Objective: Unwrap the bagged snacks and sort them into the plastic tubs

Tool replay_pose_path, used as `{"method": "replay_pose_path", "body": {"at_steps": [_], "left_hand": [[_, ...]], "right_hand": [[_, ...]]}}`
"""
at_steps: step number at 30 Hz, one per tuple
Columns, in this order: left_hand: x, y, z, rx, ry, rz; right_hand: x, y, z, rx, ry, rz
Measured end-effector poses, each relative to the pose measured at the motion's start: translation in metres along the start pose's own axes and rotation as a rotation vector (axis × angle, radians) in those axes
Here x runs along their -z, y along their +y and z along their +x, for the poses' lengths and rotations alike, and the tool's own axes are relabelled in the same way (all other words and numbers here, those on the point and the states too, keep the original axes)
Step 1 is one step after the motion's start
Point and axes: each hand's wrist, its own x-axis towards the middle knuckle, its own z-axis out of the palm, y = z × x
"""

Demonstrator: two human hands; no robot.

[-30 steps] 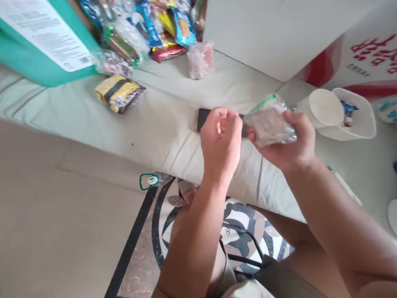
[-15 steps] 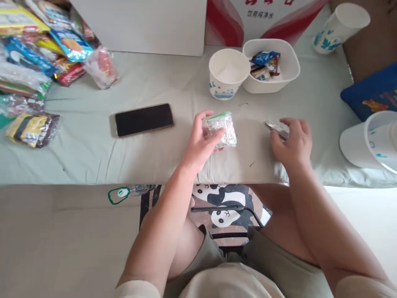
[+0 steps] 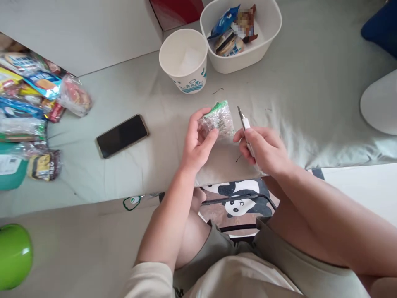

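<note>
My left hand [image 3: 200, 142] is closed around a small clear, crinkled plastic packet [image 3: 223, 118] with a green edge; what is inside is hard to make out. To its right, my right hand [image 3: 263, 147] grips a slim white and grey utility knife [image 3: 246, 124], its blade tip pointing up and away from me. A narrow gap separates the knife from the packet. Just beyond the packet stands a white paper cup [image 3: 190, 85] with blue-green print and something whitish inside. Touching the cup is a white plastic tub [image 3: 245, 64] holding several wrapped snacks.
A black phone [image 3: 123, 135] lies to the left on the grey-green cloth [image 3: 167, 161]. Several packaged snacks [image 3: 43, 85] are heaped at the far left, by a white box [image 3: 102, 33]. A white container [image 3: 380, 103] stands at the right. Below left is a green rounded object [image 3: 14, 256].
My right hand has lifted the utility knife off the cloth and brought it left, beside the packet. The left hand still holds the packet. The camera view has turned and shifted.
</note>
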Motion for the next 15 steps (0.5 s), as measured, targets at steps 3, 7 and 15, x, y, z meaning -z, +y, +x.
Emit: {"method": "replay_pose_path", "body": {"at_steps": [3,7,15], "left_hand": [[0.001,-0.003,-0.001,-0.063,-0.032,0.093],[-0.002,0.004,-0.002,-0.101,-0.057,0.132],[-0.019,0.032,-0.009,0.192,0.183,0.020]], "right_hand": [[-0.009,0.000,0.000,-0.022,-0.116,0.091],[-0.011,0.002,0.003,-0.060,-0.128,0.093],[-0.012,0.001,-0.003,-0.136,-0.158,0.117]]}}
